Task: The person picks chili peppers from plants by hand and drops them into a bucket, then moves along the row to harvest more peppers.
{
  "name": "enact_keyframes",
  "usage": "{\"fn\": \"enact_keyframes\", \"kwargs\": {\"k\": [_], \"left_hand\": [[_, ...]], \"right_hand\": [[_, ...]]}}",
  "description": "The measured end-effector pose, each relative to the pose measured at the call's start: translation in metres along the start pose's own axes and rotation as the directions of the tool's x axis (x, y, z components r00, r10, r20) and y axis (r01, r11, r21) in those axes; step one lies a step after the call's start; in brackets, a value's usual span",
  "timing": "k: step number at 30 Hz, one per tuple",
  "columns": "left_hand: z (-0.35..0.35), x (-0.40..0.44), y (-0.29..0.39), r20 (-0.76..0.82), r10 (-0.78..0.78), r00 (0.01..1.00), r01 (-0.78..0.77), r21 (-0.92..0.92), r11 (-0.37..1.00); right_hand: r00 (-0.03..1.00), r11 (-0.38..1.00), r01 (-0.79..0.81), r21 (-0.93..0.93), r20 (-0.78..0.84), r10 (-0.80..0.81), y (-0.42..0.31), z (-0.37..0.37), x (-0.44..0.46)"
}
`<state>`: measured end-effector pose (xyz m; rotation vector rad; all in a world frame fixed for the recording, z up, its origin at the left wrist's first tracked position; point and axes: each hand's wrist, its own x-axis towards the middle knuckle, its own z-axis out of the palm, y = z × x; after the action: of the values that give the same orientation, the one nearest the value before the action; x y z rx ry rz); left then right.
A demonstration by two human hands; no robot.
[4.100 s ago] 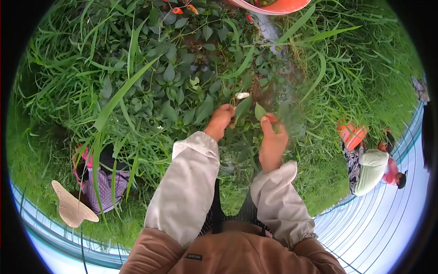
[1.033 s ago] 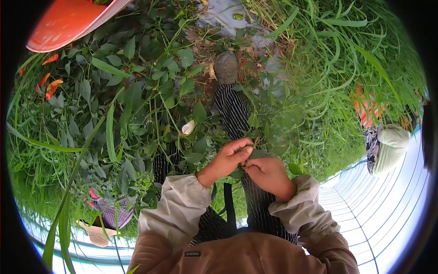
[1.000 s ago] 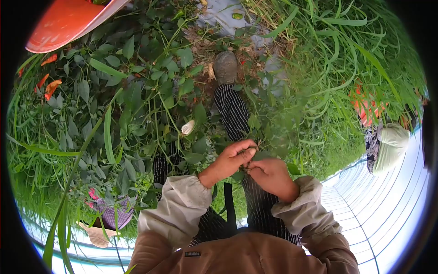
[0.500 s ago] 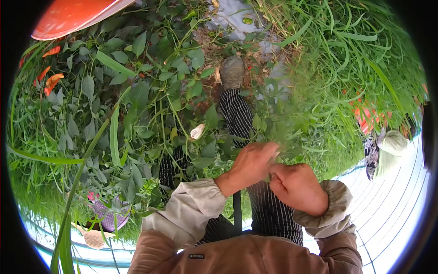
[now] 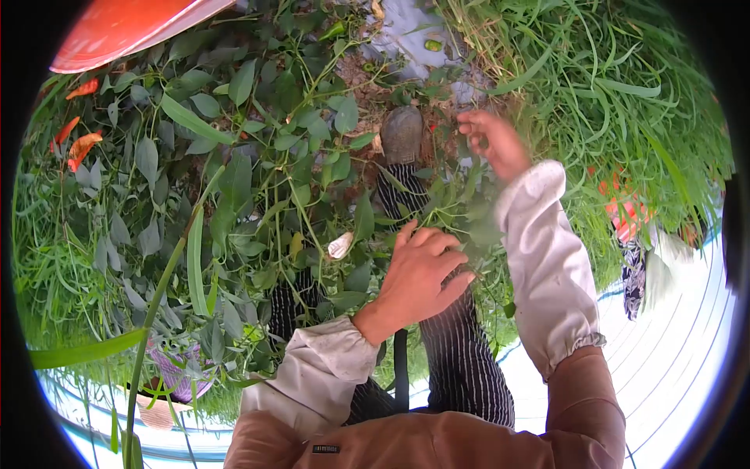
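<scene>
My left hand (image 5: 422, 275) is over my striped trouser leg (image 5: 461, 352), its fingers apart and loosely bent. Just beyond its fingertips are the thin green stems and leaves of a pepper-like plant (image 5: 441, 215); no firm grip on them shows. My right hand (image 5: 496, 141) reaches forward beside my shoe (image 5: 403, 133), slightly blurred. Its fingers are half curled and apart, with nothing visible in them. A small red thing on the soil lies near its fingertips. Left of my left hand, a pale, whitish shrivelled pod (image 5: 340, 245) hangs among the leaves.
A large red-orange container (image 5: 129, 31) stands at the upper left. Orange-red peppers (image 5: 84, 148) show among the leaves on the left. Grey plastic sheeting (image 5: 406, 35) covers soil ahead, with a green piece (image 5: 433, 45) on it. Tall grass (image 5: 594, 94) grows on the right. Other people appear at both edges.
My hands, which were together over my leg, have come apart. The right one has moved forward and its fist has loosened; the left has stayed low with its fingers spreading.
</scene>
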<state>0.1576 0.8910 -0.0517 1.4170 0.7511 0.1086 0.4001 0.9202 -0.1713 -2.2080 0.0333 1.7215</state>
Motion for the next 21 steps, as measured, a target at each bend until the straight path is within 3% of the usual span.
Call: {"fn": "enact_keyframes", "kwargs": {"k": [1, 3, 4, 7, 12, 14, 18, 20, 21], "left_hand": [[-0.004, 0.000, -0.001, -0.073, -0.018, 0.997, 0.016, -0.018, 1.000], [-0.007, -0.001, -0.010, -0.168, -0.088, 0.982, 0.084, -0.033, 0.996], [-0.007, -0.001, -0.014, -0.167, -0.092, 0.982, 0.089, -0.028, 0.996], [-0.014, -0.001, -0.021, -0.357, -0.192, 0.914, 0.201, -0.014, 0.980], [-0.037, 0.007, -0.029, -0.499, -0.117, 0.859, 0.156, 0.037, 0.987], [-0.050, 0.010, -0.040, -0.773, 0.128, 0.622, -0.010, 0.155, 0.988], [-0.102, 0.005, -0.049, -0.875, 0.251, 0.414, 0.136, 0.332, 0.933], [-0.115, 0.005, -0.050, -0.927, 0.223, 0.301, 0.158, 0.279, 0.947], [-0.118, -0.002, -0.056, -0.969, 0.068, 0.236, 0.165, 0.109, 0.980]], "right_hand": [[0.992, 0.976, 0.051, -0.212, -0.103, -0.074, 0.016, 0.004, 0.038], [0.947, 0.682, 0.096, -0.725, -0.144, -0.286, 0.049, 0.009, 0.106], [0.960, 0.667, 0.069, -0.742, -0.132, -0.247, 0.055, 0.015, 0.119], [0.964, 0.537, 0.008, -0.844, -0.135, -0.227, 0.069, 0.032, 0.149], [0.965, 0.456, -0.068, -0.887, -0.175, -0.197, 0.080, 0.039, 0.175], [0.962, 0.467, -0.074, -0.881, -0.186, -0.198, 0.083, 0.036, 0.177], [0.955, 0.537, -0.062, -0.842, -0.207, -0.214, 0.093, 0.026, 0.175], [0.946, 0.602, -0.041, -0.797, -0.224, -0.233, 0.098, 0.020, 0.174], [0.942, 0.646, -0.022, -0.763, -0.233, -0.243, 0.101, 0.018, 0.171]]}}
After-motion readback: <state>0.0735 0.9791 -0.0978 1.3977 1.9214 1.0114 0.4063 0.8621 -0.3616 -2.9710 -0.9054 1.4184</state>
